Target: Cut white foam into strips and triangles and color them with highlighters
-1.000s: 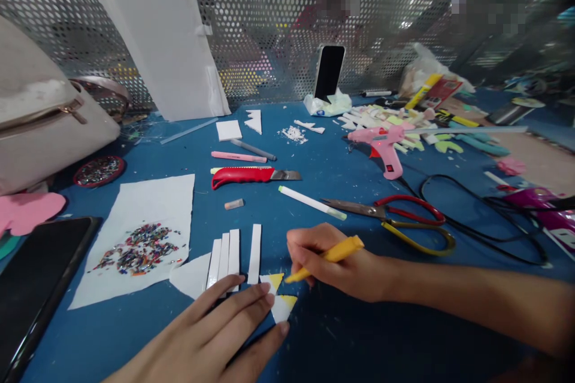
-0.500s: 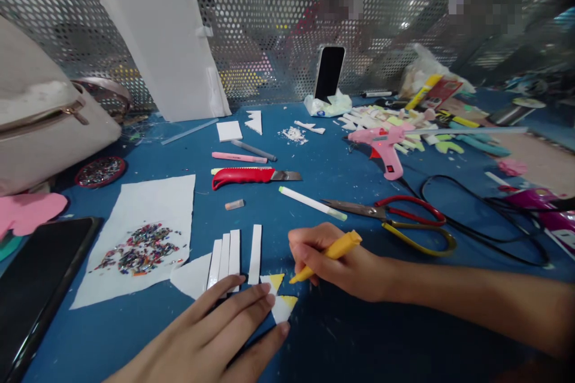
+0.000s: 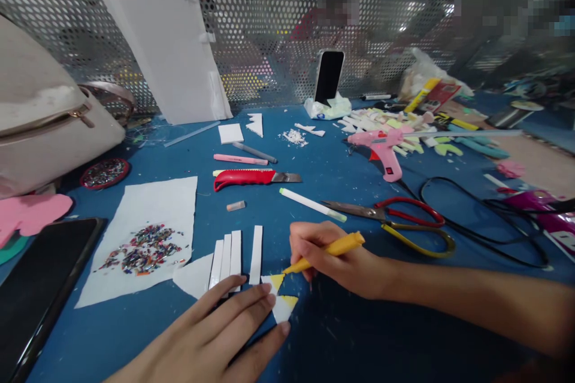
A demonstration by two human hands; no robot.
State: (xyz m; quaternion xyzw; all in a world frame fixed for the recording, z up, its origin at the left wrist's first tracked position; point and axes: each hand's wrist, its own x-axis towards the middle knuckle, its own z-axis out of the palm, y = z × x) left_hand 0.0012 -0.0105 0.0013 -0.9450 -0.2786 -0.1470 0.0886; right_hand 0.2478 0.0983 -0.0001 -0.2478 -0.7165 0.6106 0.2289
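Note:
My right hand [image 3: 335,257] is closed round a yellow marker [image 3: 344,245], its tip touching the corner of a small white triangular piece [image 3: 272,281] coloured yellow there. Just below lies a second white triangle [image 3: 284,309], also with a yellow corner. My left hand [image 3: 215,332] lies flat, fingers stretched out and slightly apart. Its fingertips rest on the edges of both triangles and partly cover them. Beyond these fingers are several white strips [image 3: 236,257], a single separate strip [image 3: 256,254] and a larger white piece [image 3: 193,275].
Ahead lie a red utility knife [image 3: 245,178] with its blade out, a white pen [image 3: 309,203] and scissors [image 3: 381,212]. A pink glue gun [image 3: 381,146] stands farther right, its cord [image 3: 476,245] looping. Beads lie on paper [image 3: 157,197] at left, beside a phone [image 3: 49,287].
My right hand has brought the marker slightly left and up, so its tip now meets the upper triangle's corner. My left hand stays in place. The view has shifted slightly.

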